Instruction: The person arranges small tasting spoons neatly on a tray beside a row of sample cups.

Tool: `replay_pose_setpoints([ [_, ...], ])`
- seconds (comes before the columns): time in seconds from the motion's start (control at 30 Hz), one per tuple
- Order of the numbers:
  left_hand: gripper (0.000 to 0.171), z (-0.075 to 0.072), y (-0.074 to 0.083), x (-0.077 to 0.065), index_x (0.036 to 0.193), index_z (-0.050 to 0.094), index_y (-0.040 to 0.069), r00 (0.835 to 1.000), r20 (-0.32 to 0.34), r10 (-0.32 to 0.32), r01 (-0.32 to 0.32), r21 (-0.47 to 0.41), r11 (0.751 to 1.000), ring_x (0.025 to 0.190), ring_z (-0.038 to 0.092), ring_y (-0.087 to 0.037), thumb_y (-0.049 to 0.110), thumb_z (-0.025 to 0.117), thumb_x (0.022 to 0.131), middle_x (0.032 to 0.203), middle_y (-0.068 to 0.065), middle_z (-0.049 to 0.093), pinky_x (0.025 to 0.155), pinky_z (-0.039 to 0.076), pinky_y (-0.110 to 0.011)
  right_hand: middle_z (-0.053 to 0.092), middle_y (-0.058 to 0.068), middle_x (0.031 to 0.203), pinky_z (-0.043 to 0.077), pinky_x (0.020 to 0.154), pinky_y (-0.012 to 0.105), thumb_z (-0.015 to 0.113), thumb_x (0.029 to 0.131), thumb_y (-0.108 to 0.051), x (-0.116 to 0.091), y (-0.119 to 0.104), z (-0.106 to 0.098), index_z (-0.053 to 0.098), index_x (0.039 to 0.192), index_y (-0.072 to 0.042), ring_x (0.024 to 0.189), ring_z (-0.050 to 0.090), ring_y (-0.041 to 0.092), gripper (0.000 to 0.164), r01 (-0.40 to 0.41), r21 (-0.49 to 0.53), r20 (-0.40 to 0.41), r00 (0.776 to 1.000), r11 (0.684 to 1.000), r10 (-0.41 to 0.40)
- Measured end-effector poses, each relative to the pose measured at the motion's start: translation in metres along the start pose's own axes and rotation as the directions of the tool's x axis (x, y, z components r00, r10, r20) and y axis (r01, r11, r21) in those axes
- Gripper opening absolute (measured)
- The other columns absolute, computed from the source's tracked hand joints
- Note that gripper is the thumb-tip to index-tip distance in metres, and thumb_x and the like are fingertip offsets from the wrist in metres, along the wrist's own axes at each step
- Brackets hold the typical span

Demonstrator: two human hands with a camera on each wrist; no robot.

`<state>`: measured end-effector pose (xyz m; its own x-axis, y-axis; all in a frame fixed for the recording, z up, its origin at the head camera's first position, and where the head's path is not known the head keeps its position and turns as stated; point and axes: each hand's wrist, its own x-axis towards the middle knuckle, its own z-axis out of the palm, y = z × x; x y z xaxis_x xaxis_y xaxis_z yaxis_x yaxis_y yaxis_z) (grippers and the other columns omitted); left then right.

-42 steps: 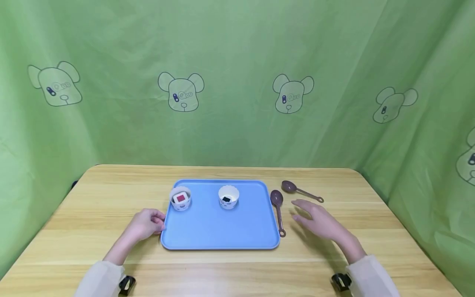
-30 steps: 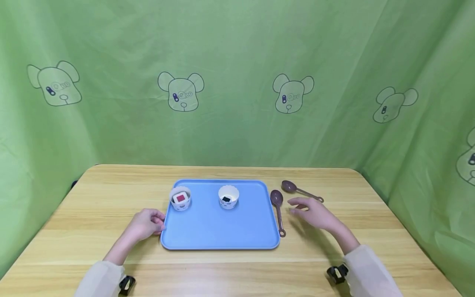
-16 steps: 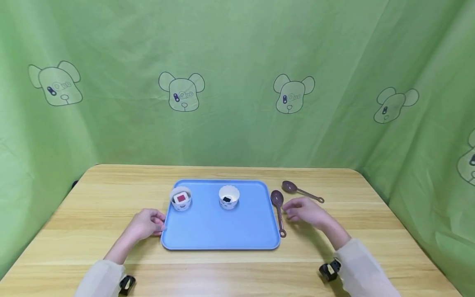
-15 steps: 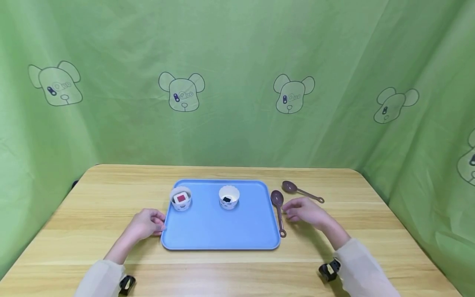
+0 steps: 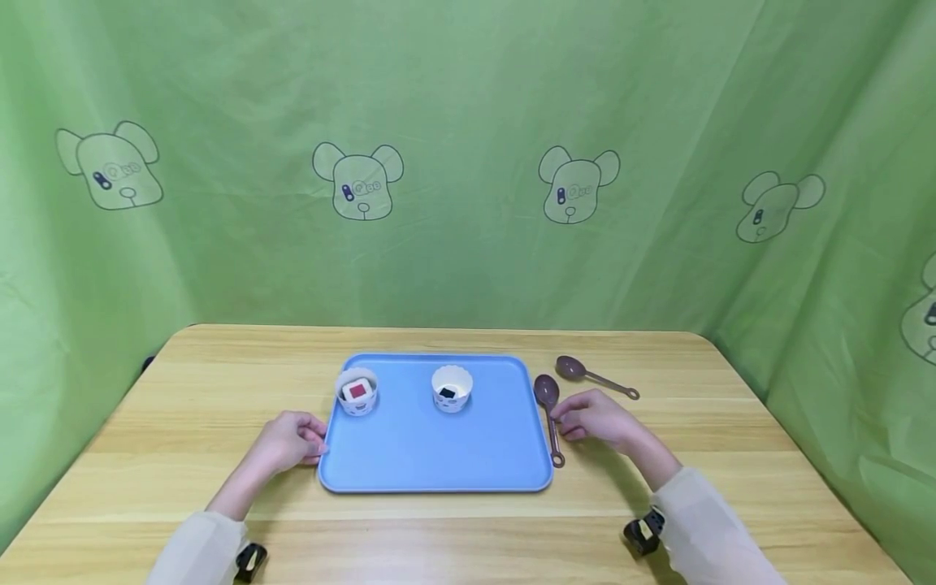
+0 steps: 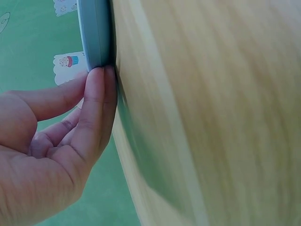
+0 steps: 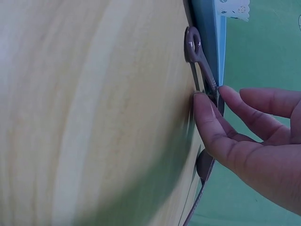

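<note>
A blue tray lies on the wooden table. My left hand pinches its left rim between thumb and fingertips, seen close in the left wrist view. Along the tray's right edge lies a brown spoon with a ring at the end of its handle. My right hand has thumb and index finger at either side of that spoon's handle, pinching it. A second brown spoon lies farther back, its handle pointing right.
On the tray stand two scalloped white paper cups: the left cup holds a white block with a red square; the middle cup holds a small dark piece. A green curtain hangs behind the table.
My right hand has come leftward from open above the table to the near spoon, and its thumb and index finger have closed on the handle. The left hand and tray have stayed in place.
</note>
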<state>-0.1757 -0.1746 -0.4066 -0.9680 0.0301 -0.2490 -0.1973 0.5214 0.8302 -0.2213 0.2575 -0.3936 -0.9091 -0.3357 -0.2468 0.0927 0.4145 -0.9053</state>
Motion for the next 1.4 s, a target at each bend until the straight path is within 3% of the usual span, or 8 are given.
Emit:
replay_pose_setpoints([
  [0.37,0.019,0.0005,-0.0005,0.0011,0.094,0.056,-0.013,1.0,0.0,-0.014,0.014,-0.031,0.999,0.062,0.057,-0.016,-0.014,0.06,0.076,0.075,-0.017,0.058,0.061,0.058,-0.028,0.062,0.022,0.094,0.057,0.073,0.038,0.046,0.078,0.01,0.0048,0.0018,0.0006,0.053,0.102,0.023,0.075,0.061,0.022,0.027,-0.003,-0.015,-0.01,1.0,1.0,0.003],
  [0.67,0.019,0.0004,0.0004,0.0014,0.094,0.056,-0.013,1.0,0.011,-0.015,0.015,-0.017,1.0,0.063,0.057,-0.017,-0.014,0.06,0.076,0.076,-0.019,0.057,0.06,0.058,-0.028,0.063,0.022,0.088,0.057,0.073,0.037,0.046,0.084,0.01,0.0039,0.0013,0.0032,0.054,0.099,0.024,0.072,0.062,0.02,0.022,-0.01,-0.008,-0.042,0.999,1.0,0.009],
  [1.4,0.016,0.001,0.0,0.0012,0.091,0.056,-0.012,1.0,0.002,-0.023,0.023,-0.015,1.0,0.061,0.057,-0.016,-0.015,0.059,0.076,0.073,-0.014,0.056,0.059,0.058,-0.028,0.061,0.027,0.095,0.056,0.078,0.035,0.047,0.087,0.007,0.003,-0.0068,-0.0031,0.053,0.103,0.022,0.078,0.062,0.023,0.023,0.02,-0.021,-0.058,0.998,1.0,-0.022],
])
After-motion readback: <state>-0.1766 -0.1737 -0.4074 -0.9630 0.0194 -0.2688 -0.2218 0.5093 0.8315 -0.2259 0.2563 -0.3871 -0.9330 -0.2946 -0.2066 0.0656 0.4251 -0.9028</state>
